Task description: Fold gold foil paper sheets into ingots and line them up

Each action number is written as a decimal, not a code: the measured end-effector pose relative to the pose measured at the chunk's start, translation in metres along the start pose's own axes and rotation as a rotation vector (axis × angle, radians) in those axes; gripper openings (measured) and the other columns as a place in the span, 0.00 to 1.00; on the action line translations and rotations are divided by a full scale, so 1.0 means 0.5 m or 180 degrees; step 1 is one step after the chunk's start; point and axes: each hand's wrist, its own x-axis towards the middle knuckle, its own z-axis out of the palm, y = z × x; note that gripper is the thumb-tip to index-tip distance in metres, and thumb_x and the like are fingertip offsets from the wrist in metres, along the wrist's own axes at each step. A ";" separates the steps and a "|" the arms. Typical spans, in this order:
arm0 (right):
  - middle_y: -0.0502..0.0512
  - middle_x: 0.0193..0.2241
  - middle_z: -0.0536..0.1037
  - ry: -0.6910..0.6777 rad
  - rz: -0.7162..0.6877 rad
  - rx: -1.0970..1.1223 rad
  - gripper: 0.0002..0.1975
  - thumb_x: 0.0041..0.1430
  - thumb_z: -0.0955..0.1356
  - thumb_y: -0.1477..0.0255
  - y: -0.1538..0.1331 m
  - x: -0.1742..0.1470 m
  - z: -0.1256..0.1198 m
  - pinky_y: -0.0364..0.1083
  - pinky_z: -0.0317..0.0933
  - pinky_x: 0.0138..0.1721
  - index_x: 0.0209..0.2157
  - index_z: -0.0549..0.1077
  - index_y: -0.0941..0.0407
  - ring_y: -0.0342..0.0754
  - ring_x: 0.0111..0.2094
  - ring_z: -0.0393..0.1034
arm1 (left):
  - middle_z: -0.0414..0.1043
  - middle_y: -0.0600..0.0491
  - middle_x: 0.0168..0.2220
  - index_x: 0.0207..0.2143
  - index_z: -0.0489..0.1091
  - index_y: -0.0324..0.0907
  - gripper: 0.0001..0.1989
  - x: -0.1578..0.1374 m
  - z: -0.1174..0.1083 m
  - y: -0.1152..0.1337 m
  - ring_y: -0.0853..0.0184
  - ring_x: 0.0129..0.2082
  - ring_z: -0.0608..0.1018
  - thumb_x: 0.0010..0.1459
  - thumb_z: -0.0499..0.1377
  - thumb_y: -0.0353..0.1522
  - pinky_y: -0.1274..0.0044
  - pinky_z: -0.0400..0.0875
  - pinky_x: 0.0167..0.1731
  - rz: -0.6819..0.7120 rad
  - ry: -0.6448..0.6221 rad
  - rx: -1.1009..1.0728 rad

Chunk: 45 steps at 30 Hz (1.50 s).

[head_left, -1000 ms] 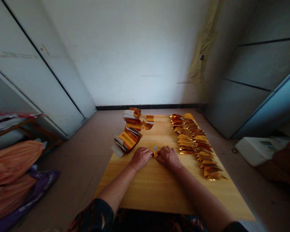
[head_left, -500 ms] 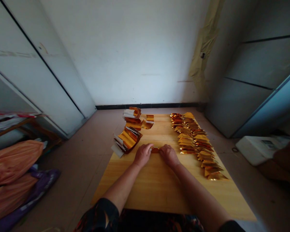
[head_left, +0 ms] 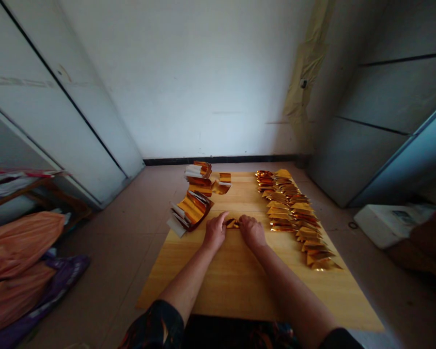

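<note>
Between my two hands is a small piece of gold foil paper (head_left: 233,223), creased and shiny, held over the middle of the wooden table. My left hand (head_left: 215,231) pinches its left end, thumb uppermost. Its right end is in the closed fingers of my right hand (head_left: 252,230). Beyond my left hand lie curled stacks of gold foil sheets (head_left: 194,209) with pale backs, and a few loose foil sheets (head_left: 221,187). To the right of my right hand, rows of folded gold foil pieces (head_left: 281,213) lie close together.
The wooden table (head_left: 236,281) reaches toward a white wall with a dark skirting strip. Orange and purple bags (head_left: 22,247) lie on the floor at left. A white box (head_left: 381,225) stands at right, near a grey cabinet (head_left: 378,102).
The foil piece between my hands now shows a creased, many-faceted surface where it looked flatter and darker. My left hand has turned slightly more upright; both hands stay in nearly the same place.
</note>
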 end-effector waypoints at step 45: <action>0.59 0.37 0.76 -0.0308 -0.0038 -0.0191 0.11 0.64 0.60 0.69 -0.001 0.000 -0.020 0.44 0.58 0.38 0.37 0.73 0.56 0.49 0.41 0.70 | 0.76 0.50 0.38 0.42 0.71 0.43 0.13 -0.010 -0.011 0.019 0.64 0.40 0.75 0.57 0.53 0.25 0.71 0.64 0.43 -0.0034 -0.0202 0.0444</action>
